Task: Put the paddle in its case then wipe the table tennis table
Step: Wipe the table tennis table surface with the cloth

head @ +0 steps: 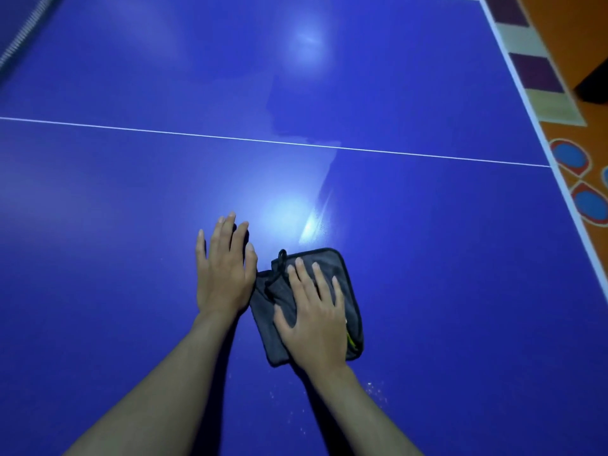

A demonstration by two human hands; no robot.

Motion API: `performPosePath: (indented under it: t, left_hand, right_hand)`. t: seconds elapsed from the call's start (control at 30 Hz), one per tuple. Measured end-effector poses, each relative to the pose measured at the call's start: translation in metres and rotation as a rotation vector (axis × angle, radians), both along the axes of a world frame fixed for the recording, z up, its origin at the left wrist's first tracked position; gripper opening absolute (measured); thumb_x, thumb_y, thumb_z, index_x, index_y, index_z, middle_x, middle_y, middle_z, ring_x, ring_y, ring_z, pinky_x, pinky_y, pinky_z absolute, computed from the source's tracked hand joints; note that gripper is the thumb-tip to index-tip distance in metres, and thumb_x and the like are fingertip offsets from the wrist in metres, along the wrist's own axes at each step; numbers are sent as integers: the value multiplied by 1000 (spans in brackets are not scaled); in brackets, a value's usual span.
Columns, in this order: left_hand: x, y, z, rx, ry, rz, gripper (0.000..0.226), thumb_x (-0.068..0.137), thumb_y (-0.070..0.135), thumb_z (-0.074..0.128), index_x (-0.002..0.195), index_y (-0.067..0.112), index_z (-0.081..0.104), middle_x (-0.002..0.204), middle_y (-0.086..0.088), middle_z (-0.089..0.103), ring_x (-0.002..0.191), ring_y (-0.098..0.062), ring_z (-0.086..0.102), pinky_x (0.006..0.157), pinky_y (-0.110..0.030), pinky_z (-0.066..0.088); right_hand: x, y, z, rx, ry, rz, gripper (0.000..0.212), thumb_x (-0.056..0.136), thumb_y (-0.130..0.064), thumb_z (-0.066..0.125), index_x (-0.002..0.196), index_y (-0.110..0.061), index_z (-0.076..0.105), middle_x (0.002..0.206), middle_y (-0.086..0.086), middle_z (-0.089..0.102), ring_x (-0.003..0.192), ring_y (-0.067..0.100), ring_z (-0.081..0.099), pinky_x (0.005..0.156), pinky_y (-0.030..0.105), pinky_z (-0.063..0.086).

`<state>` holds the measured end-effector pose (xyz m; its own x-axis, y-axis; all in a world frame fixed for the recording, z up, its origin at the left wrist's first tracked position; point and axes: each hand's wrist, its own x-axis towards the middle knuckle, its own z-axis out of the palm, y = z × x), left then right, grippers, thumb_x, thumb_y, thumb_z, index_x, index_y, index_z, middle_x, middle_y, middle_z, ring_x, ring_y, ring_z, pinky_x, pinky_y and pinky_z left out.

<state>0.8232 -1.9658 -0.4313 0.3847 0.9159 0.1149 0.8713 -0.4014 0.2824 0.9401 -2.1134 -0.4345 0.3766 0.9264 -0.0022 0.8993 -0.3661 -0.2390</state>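
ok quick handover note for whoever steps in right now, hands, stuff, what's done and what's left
Left hand: open, flat on the blue table, beside the cloth.
Right hand: open, fingers straight, pressing the folded grey cloth onto the table near the person's edge.
Paddle and case: not in view, so that step can't be confirmed.
Done: wiping appears under way; a streak shows just beyond the cloth.
Left: white specks near the right forearm, then probably the rest of the surface.

Head view: one wide-angle camera, looking forward and steeply down from close above the table, toward its far right edge and floor.
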Motion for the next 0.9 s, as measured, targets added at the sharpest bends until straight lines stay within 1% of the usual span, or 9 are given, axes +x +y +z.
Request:
performPosePath:
  t: [0.13, 0.2, 0.4, 0.53, 0.67, 0.8, 0.9]
  left_hand:
    - [-1, -1, 1, -8, 14, 5, 49, 107, 33, 23, 150, 18, 41, 165, -2, 31, 155, -20, 22, 126, -54, 17]
    - [0, 0, 1, -13, 2, 2, 51, 108, 35, 23, 151, 17, 41, 166, -3, 30, 156, -20, 22, 126, -54, 17]
    - [-1, 3, -3, -11, 26, -45, 56, 108, 38, 21, 159, 15, 32, 169, -3, 25, 157, -20, 19, 125, -56, 19]
    - [0, 5, -6, 21, 68, -57, 57, 107, 37, 26, 158, 14, 35, 168, -6, 26, 157, -23, 22, 123, -59, 22]
    - [0, 7, -9, 26, 97, -61, 57, 106, 38, 30, 158, 14, 37, 169, -7, 25, 157, -24, 22, 122, -61, 23]
    - [1, 9, -9, 17, 123, -80, 57, 107, 39, 27, 159, 17, 35, 170, -6, 21, 158, -23, 17, 123, -61, 21]
    - [0, 9, -8, 16, 117, -81, 57, 108, 40, 25, 159, 17, 34, 170, -6, 20, 158, -22, 15, 123, -61, 19]
  right_hand:
    - [6, 4, 0, -8, -5, 25, 75, 99, -57, 43, 166, -29, 24, 173, -13, 16, 161, 13, 6, 130, 48, 17]
    - [16, 21, 1, 4, -11, 26, 74, 100, -58, 41, 166, -29, 24, 173, -12, 15, 161, 13, 6, 130, 48, 16]
    - [78, 121, -1, 37, -39, -19, 70, 100, -58, 38, 163, -28, 32, 172, -10, 22, 160, 15, 15, 128, 49, 18]
    - [116, 186, 0, 69, -42, -43, 69, 98, -59, 39, 160, -28, 39, 170, -9, 28, 159, 17, 22, 129, 48, 17]
    - [142, 237, 2, 76, -40, -54, 69, 97, -59, 38, 159, -28, 41, 169, -10, 31, 157, 17, 24, 129, 47, 17]
    - [149, 256, 1, 85, -22, -58, 69, 96, -58, 37, 158, -28, 42, 168, -10, 33, 157, 17, 26, 129, 45, 18]
    - [140, 247, 3, 96, -10, -84, 69, 96, -57, 37, 157, -26, 44, 167, -8, 35, 156, 18, 28, 128, 45, 21]
